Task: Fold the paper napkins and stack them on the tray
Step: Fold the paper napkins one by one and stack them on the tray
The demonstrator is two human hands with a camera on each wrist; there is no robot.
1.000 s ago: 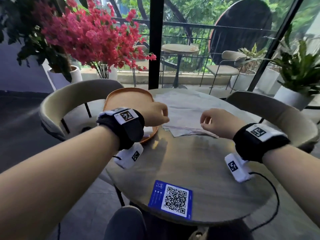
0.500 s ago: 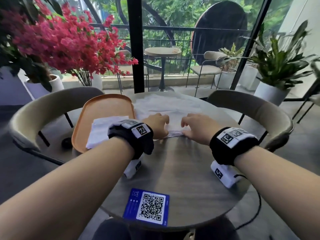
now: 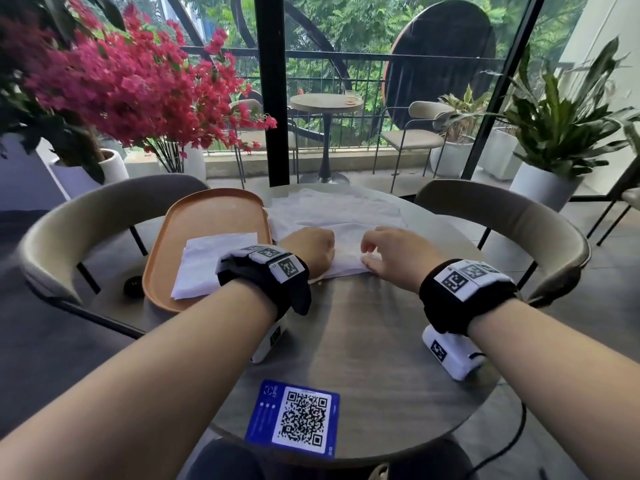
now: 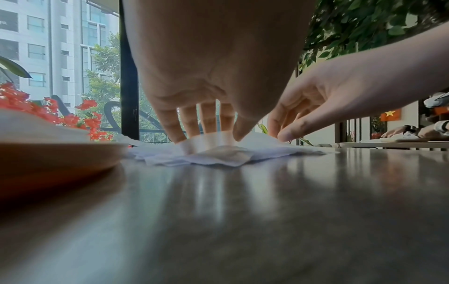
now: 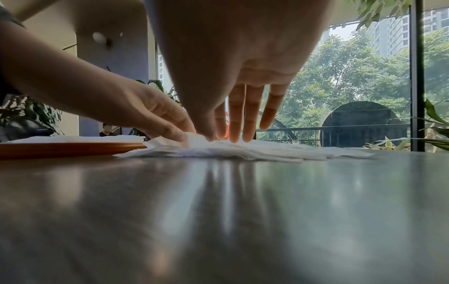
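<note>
1. The round grey table top (image 3: 363,341) is smooth, with a soft sheen reflecting light.
2. The loose white paper napkins (image 3: 332,213) look thin, matt and crinkled.
3. The oblong orange tray (image 3: 207,216) looks smooth and matt.

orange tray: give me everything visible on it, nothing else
The orange tray is a matte, rounded-corner rectangle with a low raised rim, looking like plastic or coated wood. It lies flat on the left part of the round table, its left edge overhanging the tabletop. One folded white napkin lies on its near half; the far half is bare. The loose napkin pile lies just beside its right rim. The left hand is beside it, not touching.
</note>
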